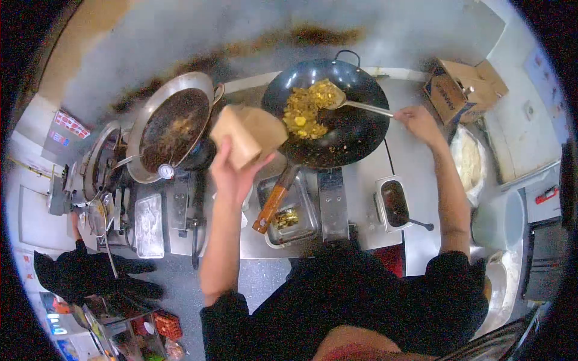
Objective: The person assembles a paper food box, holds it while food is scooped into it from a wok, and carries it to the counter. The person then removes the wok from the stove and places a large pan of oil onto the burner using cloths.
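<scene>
My left hand (235,175) is wrapped round a brown paper container (245,135), held up left of the black wok (361,135). Its inside cannot be seen. My right hand (419,123) grips the handle end of a metal spatula (370,108). The spatula's head rests in yellow-brown food (306,111) at the wok's upper left. A wooden handle (274,204) extends from the wok toward my body, over a metal tray (301,225) with some food in it.
At left stands a large pan of dark liquid (176,129) with a thermometer (166,171). A metal container of sauce (394,203) is at right, below a cardboard box (460,90). Another person in black (90,274) is at far left.
</scene>
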Demonstrator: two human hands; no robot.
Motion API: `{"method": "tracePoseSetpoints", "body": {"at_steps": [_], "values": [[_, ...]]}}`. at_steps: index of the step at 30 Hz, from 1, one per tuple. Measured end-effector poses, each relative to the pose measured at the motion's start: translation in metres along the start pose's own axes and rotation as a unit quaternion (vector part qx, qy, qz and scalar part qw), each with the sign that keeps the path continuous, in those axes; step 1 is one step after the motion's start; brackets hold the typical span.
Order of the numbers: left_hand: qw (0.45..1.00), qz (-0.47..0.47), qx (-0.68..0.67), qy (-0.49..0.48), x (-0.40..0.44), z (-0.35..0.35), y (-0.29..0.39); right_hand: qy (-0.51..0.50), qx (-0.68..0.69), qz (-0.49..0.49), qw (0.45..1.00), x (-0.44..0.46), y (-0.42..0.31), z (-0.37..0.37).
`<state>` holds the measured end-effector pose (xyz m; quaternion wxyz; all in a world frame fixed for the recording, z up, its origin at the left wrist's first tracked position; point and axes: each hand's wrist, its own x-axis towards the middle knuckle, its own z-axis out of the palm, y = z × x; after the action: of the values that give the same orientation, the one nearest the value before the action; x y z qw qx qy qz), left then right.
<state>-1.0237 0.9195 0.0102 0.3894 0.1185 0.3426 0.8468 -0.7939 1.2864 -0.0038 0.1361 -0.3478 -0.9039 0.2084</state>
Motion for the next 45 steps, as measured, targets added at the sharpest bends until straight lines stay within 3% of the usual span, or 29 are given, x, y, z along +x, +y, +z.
{"method": "tracePoseSetpoints", "body": {"at_steps": [2, 5, 8, 10, 12, 14, 18, 20, 23, 30, 35, 37, 39, 41, 45], "values": [[0.999, -0.016, 0.021, -0.039, 0.034, 0.013, -0.014, 0.048, -0.011, -0.017, 0.999, -0.005, 0.002, -0.023], [0.997, -0.018, 0.057, -0.052, 0.075, 0.03, -0.037, 0.016, -0.003, 0.008, 1.0, -0.02, -0.029, -0.088], [0.996, -0.007, 0.082, -0.044, 0.099, 0.058, -0.063, 0.073, -0.074, -0.052, 0.993, -0.019, -0.033, -0.125], [0.996, -0.014, 0.004, -0.086, 0.115, 0.068, -0.082, 0.092, -0.135, -0.121, 0.979, -0.023, -0.051, -0.145], [0.997, -0.019, -0.033, -0.072, 0.122, 0.082, -0.098, 0.066, -0.153, -0.107, 0.98, -0.034, -0.082, -0.151], [0.974, -0.037, -0.162, -0.157, 0.133, 0.086, -0.112, 0.127, -0.27, -0.147, 0.943, -0.048, -0.107, -0.146], [0.964, -0.015, -0.218, -0.151, 0.119, 0.111, -0.126, 0.175, -0.328, -0.143, 0.917, -0.084, -0.137, -0.128], [0.967, -0.009, -0.223, -0.126, 0.115, 0.115, -0.13, 0.242, -0.358, -0.236, 0.87, -0.09, -0.134, -0.122], [0.944, -0.023, -0.277, -0.179, 0.115, 0.114, -0.134, 0.278, -0.339, -0.271, 0.857, -0.102, -0.136, -0.125], [0.926, -0.021, -0.298, -0.232, 0.1, 0.116, -0.125, 0.338, -0.311, -0.296, 0.838, -0.117, -0.145, -0.136], [0.921, -0.005, -0.305, -0.243, 0.098, 0.107, -0.112, 0.361, -0.333, -0.197, 0.849, -0.117, -0.146, -0.162], [0.944, 0.047, -0.246, -0.214, 0.088, 0.105, -0.098, 0.303, -0.324, -0.083, 0.892, -0.106, -0.15, -0.192], [0.953, 0.039, -0.222, -0.202, 0.077, 0.089, -0.081, 0.273, -0.338, -0.192, 0.88, -0.075, -0.13, -0.23], [0.958, 0.04, -0.2, -0.203, 0.065, 0.074, -0.054, 0.163, -0.375, -0.117, 0.905, -0.044, -0.13, -0.239], [0.976, 0.129, -0.125, -0.124, 0.005, 0.061, -0.002, 0.083, -0.455, -0.136, 0.876, 0.034, -0.09, -0.152]]}}
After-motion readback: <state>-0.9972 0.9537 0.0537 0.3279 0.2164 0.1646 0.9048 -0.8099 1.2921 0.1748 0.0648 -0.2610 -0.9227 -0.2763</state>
